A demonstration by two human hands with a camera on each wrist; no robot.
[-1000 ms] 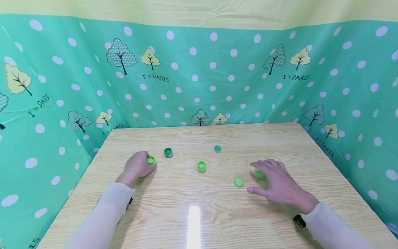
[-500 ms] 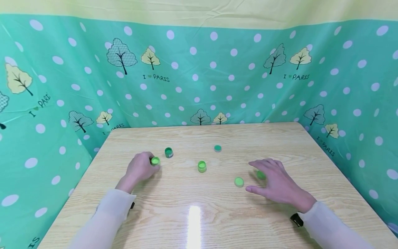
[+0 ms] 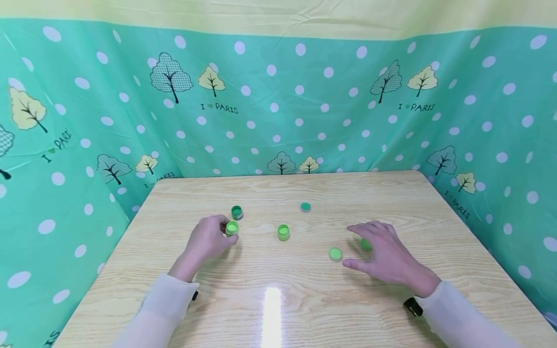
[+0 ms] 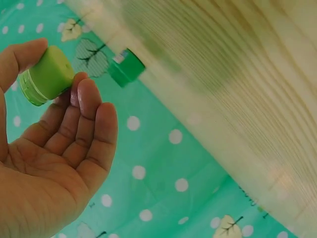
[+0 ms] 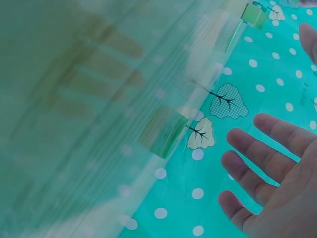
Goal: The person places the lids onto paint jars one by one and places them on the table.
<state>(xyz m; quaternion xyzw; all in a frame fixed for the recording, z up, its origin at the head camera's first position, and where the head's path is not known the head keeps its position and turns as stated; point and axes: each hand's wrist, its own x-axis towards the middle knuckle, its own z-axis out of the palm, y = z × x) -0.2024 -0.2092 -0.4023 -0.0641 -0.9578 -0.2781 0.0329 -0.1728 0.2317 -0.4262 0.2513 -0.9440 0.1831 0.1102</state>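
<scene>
In the head view my left hand [image 3: 210,238] pinches a small light green paint jar [image 3: 232,228] between thumb and fingers, its round top facing up. The left wrist view shows this light green jar [image 4: 52,74] raised at the fingertips. Just beyond it stands a dark green jar [image 3: 237,212]. Another light green jar [image 3: 284,232] is at mid-table. My right hand [image 3: 385,253] hovers with fingers spread and nothing in it. A pale green lid [image 3: 335,254] lies near its thumb, and a green lid [image 3: 366,245] is partly hidden beneath its fingers.
A teal lid [image 3: 305,207] lies farther back on the wooden table [image 3: 348,193]. Behind and at both sides hangs a green dotted curtain [image 3: 300,106] printed with trees. A bright light reflection shows on the front of the tabletop.
My left hand has moved to the right with the light green jar, ending in front of the dark green jar. My right hand has shifted only slightly left.
</scene>
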